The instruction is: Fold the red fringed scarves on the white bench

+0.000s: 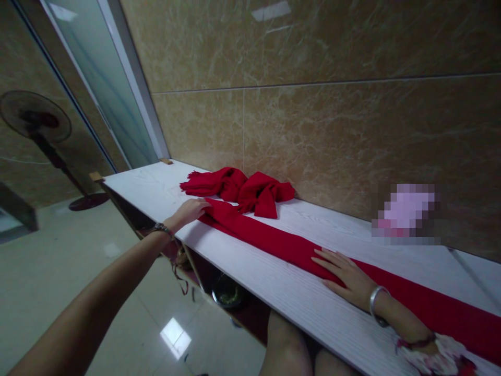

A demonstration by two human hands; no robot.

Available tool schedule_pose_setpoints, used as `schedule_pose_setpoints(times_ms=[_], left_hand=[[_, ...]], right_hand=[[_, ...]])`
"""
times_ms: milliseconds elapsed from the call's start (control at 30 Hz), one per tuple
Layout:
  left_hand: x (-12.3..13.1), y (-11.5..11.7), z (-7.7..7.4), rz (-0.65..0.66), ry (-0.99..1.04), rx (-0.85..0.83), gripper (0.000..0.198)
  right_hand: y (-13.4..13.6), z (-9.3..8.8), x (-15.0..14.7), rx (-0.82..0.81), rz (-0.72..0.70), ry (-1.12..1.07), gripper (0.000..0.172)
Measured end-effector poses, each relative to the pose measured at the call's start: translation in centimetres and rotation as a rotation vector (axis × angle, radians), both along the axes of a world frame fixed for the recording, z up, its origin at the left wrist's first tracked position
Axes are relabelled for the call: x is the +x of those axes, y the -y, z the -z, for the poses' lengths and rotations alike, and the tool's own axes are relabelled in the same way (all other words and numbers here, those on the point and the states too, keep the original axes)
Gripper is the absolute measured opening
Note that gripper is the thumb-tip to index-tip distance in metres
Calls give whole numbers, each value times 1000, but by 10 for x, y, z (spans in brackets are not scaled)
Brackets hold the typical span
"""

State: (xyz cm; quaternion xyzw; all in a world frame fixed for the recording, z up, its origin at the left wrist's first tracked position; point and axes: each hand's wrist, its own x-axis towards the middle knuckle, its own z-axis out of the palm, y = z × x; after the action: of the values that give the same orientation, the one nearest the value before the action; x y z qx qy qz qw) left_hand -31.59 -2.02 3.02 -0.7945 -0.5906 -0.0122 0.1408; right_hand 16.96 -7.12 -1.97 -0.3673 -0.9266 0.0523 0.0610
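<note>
A long folded red cloth (270, 241) stretches along the white tabletop (250, 266) toward the right edge of the view. At its left end is my left hand (191, 210), its fingers closed on the cloth's end. My right hand (346, 274) lies with fingers spread on top of the cloth, further right, holding nothing. Behind the cloth, by the wall, a bunched red scarf (260, 194) with fringed ends rests on the table.
A blurred pink item (409, 211) stands against the marble wall on the right. Under the tabletop are shelves with a round metal bowl (227, 292). On the floor at far left is a standing fan (58, 156).
</note>
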Motion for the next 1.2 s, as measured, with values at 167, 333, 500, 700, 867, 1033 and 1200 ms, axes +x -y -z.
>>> schedule_pose_setpoints(times_ms=[167,333,500,700,867,1033,1200], left_hand=[[-24,5,0,-23,-62,141,37],[-36,12,11,-28,-73,-37,56],[-35,2,8,-8,-21,-81,57],[-28,-23,24,122,60,-179,41],[-38,-28,39,-155,99,-139,39],[-8,-22,28,-353,51,-27,42],[15,-15,31,-52,30,-148,40]], right_hand=[[-2,6,2,15,-10,-17,50],[-5,13,5,37,-22,-44,49],[-3,7,2,15,-6,-25,50],[0,0,0,9,-16,1,50],[0,1,0,17,-18,11,48],[1,-4,-2,-3,-20,46,50],[0,-5,-1,53,-29,34,47]])
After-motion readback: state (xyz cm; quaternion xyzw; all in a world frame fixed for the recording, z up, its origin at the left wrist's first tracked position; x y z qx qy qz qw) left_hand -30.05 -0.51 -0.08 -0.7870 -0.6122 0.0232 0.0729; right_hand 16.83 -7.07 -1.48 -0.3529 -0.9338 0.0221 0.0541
